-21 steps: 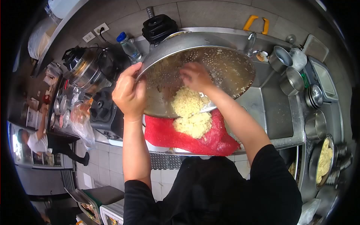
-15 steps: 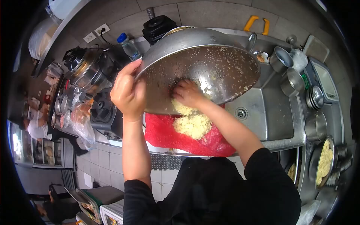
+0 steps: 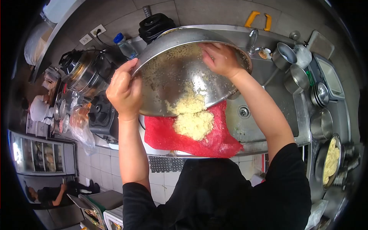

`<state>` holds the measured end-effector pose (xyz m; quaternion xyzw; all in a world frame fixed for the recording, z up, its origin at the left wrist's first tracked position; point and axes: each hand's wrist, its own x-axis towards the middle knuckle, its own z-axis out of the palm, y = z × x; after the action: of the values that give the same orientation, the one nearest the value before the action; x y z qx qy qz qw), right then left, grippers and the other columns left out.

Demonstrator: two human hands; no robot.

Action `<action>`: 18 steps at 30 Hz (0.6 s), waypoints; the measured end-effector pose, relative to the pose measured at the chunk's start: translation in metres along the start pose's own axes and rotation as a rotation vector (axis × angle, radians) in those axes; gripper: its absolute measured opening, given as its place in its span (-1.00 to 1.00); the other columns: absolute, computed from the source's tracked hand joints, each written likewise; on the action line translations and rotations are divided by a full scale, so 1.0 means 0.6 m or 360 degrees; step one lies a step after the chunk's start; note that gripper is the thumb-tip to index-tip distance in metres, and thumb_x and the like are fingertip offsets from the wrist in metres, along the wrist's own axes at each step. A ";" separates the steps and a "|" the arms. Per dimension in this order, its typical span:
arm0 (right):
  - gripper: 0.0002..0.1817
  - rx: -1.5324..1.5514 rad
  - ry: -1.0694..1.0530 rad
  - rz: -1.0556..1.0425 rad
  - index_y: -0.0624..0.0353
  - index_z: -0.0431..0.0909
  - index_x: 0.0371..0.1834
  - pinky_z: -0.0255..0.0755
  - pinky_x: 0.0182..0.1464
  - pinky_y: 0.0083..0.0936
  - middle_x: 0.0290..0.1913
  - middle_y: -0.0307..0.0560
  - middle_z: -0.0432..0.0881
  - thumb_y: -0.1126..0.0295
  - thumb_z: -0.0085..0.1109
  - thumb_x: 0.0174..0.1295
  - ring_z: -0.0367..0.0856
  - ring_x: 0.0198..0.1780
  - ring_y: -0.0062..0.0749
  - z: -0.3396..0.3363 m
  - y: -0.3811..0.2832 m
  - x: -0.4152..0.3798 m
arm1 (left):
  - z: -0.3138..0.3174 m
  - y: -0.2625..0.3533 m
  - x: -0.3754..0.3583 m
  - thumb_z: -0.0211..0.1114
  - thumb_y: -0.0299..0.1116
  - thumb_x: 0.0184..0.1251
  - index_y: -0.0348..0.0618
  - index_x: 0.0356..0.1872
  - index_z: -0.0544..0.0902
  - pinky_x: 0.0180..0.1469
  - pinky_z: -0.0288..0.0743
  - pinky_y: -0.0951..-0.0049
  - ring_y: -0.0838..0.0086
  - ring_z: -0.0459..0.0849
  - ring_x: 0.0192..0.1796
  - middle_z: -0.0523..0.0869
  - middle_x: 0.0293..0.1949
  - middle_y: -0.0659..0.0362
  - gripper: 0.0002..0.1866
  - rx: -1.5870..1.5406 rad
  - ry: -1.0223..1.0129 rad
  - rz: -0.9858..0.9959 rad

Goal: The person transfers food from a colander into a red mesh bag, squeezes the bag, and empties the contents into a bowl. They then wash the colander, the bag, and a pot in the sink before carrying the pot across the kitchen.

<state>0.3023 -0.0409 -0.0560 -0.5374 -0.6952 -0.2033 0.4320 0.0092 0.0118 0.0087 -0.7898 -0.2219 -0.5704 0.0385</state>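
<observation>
My left hand [image 3: 123, 90] is closed round the left rim of a large metal bowl [image 3: 157, 88], which is tilted with its mouth towards me. Inside the bowl, my right hand [image 3: 222, 59] is against the upper inner wall, thumb apart from the fingers and nothing visible in it. Small bits of food cling to that wall. Pale yellow crumbly food [image 3: 193, 126] lies in a heap at the lower rim, partly in the bowl and partly on a red mesh bag [image 3: 226, 132] below it.
A sink [image 3: 264, 126] with a drain lies to the right, beside metal pots [image 3: 321, 123] and a scale [image 3: 327, 78]. Blender bases [image 3: 102, 115] and a blue-capped bottle [image 3: 125, 46] stand left and behind. Another person [image 3: 53, 194] is at lower left.
My right hand has moved from the food low in the bowl up to the inner wall near the far rim. More food shows at the lower rim. The bowl has shifted slightly left.
</observation>
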 end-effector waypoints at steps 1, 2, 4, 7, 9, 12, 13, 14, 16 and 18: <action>-0.76 -0.0007 -0.0035 0.0012 0.02 0.67 -0.06 0.56 -0.07 -0.25 -0.08 -0.01 0.67 0.33 0.18 0.22 0.63 -0.07 0.02 0.011 0.011 -0.005 | -0.001 0.005 -0.001 0.25 -0.69 -0.07 -0.34 -0.55 0.53 -0.13 0.62 0.45 0.27 0.79 -0.21 0.80 -0.19 0.03 -0.92 -0.0004 -0.0006 -0.0001; -0.76 -0.0012 -0.0032 0.0013 0.02 0.67 -0.06 0.56 -0.07 -0.25 -0.08 -0.01 0.67 0.33 0.18 0.22 0.63 -0.07 0.02 0.033 0.023 -0.033 | -0.002 0.011 -0.001 0.26 -0.69 -0.08 -0.34 -0.56 0.52 -0.13 0.62 0.45 0.27 0.78 -0.22 0.80 -0.19 0.02 -0.91 -0.0038 -0.0008 -0.0033; -0.80 0.0055 0.0137 0.0075 0.07 0.67 -0.10 0.55 -0.06 -0.25 -0.11 -0.01 0.67 0.36 0.16 0.25 0.64 -0.10 -0.02 0.107 0.067 -0.100 | -0.001 0.018 0.004 0.26 -0.69 -0.09 -0.34 -0.58 0.50 -0.14 0.62 0.46 0.27 0.78 -0.22 0.80 -0.19 0.02 -0.90 -0.0061 0.0023 -0.0055; -0.76 0.0517 0.0048 0.0538 0.12 0.69 -0.05 0.53 0.01 -0.28 -0.08 0.04 0.69 0.33 0.13 0.32 0.65 -0.05 -0.08 0.185 0.011 -0.191 | 0.008 0.025 -0.002 0.25 -0.71 -0.11 -0.36 -0.59 0.50 -0.16 0.62 0.46 0.30 0.78 -0.24 0.79 -0.19 0.00 -0.89 -0.0141 0.0116 0.0045; -0.74 0.0730 0.0007 0.0815 0.13 0.69 -0.02 0.52 0.04 -0.30 -0.06 0.05 0.69 0.28 0.12 0.36 0.66 -0.02 -0.10 0.213 -0.025 -0.203 | 0.010 0.030 -0.005 0.28 -0.73 -0.02 -0.39 -0.57 0.51 -0.13 0.62 0.47 0.32 0.78 -0.22 0.79 -0.17 -0.02 -0.89 -0.0134 0.0082 0.0006; -0.65 0.1198 -0.0098 0.1135 0.14 0.70 -0.01 0.50 0.09 -0.37 -0.03 0.07 0.70 0.13 0.09 0.40 0.67 0.01 -0.18 0.220 -0.049 -0.206 | 0.013 0.031 -0.008 0.32 -0.74 0.08 -0.40 -0.52 0.56 -0.12 0.61 0.48 0.35 0.77 -0.19 0.79 -0.15 0.00 -0.89 -0.0123 0.0044 -0.0017; -0.61 0.1099 -0.0475 0.1279 0.15 0.71 -0.03 0.50 0.08 -0.39 -0.05 0.06 0.71 0.07 0.08 0.40 0.68 0.00 -0.22 0.193 -0.070 -0.193 | 0.015 0.027 -0.009 0.32 -0.73 0.09 -0.39 -0.50 0.58 -0.12 0.60 0.49 0.36 0.77 -0.18 0.80 -0.15 0.01 -0.91 -0.0090 0.0061 -0.0011; -0.56 0.0984 -0.0855 0.1409 0.16 0.71 -0.05 0.50 0.08 -0.41 -0.06 0.05 0.72 0.01 0.08 0.40 0.69 -0.02 -0.27 0.177 -0.088 -0.188 | 0.017 0.024 -0.012 0.33 -0.72 0.09 -0.38 -0.47 0.61 -0.13 0.59 0.49 0.37 0.76 -0.18 0.80 -0.15 0.03 -0.92 -0.0057 0.0082 -0.0005; -0.58 0.0948 -0.0870 0.1367 0.14 0.73 -0.08 0.50 0.07 -0.41 -0.10 0.02 0.74 0.01 0.11 0.38 0.70 -0.05 -0.25 0.192 -0.104 -0.214 | 0.023 0.018 -0.015 0.33 -0.69 0.11 -0.36 -0.42 0.65 -0.12 0.58 0.50 0.39 0.76 -0.17 0.80 -0.16 0.07 -0.94 -0.0039 0.0101 -0.0020; -0.60 0.1168 -0.0903 0.1111 0.01 0.75 -0.04 0.50 0.15 -0.36 -0.08 -0.08 0.76 -0.01 0.10 0.39 0.70 -0.01 -0.29 0.202 -0.111 -0.239 | 0.026 0.017 -0.015 0.34 -0.68 0.12 -0.36 -0.41 0.66 -0.12 0.57 0.51 0.39 0.75 -0.18 0.80 -0.16 0.07 -0.95 -0.0038 0.0099 -0.0039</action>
<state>0.2014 -0.0550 -0.2275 -0.5833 -0.5903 0.3574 0.4284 0.0245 0.0045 -0.0030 -0.7693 -0.2233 -0.5978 0.0289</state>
